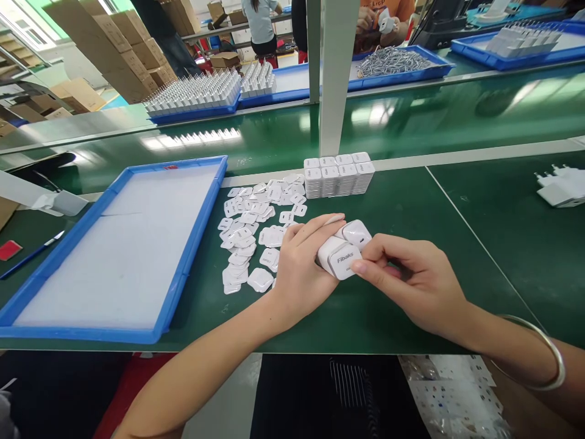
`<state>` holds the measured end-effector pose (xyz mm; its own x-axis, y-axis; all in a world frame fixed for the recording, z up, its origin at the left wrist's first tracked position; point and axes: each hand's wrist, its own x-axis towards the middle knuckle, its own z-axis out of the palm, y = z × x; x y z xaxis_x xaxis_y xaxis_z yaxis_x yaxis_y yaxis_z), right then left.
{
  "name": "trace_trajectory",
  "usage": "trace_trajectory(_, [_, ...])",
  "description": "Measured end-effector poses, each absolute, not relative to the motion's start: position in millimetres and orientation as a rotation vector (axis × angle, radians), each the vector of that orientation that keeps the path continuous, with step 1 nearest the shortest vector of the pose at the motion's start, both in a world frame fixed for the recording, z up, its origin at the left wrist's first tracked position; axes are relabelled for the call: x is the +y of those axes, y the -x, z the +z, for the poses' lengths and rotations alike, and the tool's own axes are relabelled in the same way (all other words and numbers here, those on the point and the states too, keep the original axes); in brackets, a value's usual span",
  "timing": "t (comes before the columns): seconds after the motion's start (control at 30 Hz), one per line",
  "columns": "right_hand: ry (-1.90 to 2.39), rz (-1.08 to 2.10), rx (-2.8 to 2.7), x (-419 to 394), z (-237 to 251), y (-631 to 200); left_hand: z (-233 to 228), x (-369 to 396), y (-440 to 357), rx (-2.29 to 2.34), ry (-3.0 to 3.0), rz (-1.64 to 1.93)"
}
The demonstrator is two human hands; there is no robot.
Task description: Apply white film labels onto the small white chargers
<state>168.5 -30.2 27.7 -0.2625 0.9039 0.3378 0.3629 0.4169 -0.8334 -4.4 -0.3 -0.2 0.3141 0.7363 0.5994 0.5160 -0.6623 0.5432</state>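
My left hand (304, 262) is wrapped round white wall chargers (328, 259); two of their end faces show side by side, and the rest is covered by the fingers. On the nearer end lies a square white cover plate (345, 261) marked "Fibaks". With thumb and forefinger, my right hand (411, 277) pinches at the right edge of that plate. Left of my hands, many loose white cover plates (242, 244) are strewn over the green table (384, 323). Behind them stand neat stacks of the same plates (338, 180).
A blue-rimmed tray (192, 256) with a white liner lies to the left, beside a blue pen-like tool (31, 256). White plug chargers (564, 186) rest at far right. An upright post (336, 79) rises behind the stacks. A co-worker's hands (386, 24) work across the line.
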Motion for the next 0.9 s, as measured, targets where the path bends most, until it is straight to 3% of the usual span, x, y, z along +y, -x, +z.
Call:
trace_trajectory(0.53, [1.039, 0.546, -1.956, -30.8, 24.4, -170.7, -0.1, -0.2, 4.2, 1.172, -2.326, 1.221])
trace_trajectory(0.9, [1.089, 0.599, -1.917, -29.7, 21.8, -168.2, -1.0, 0.0, 4.4, 1.176, -2.33, 1.212])
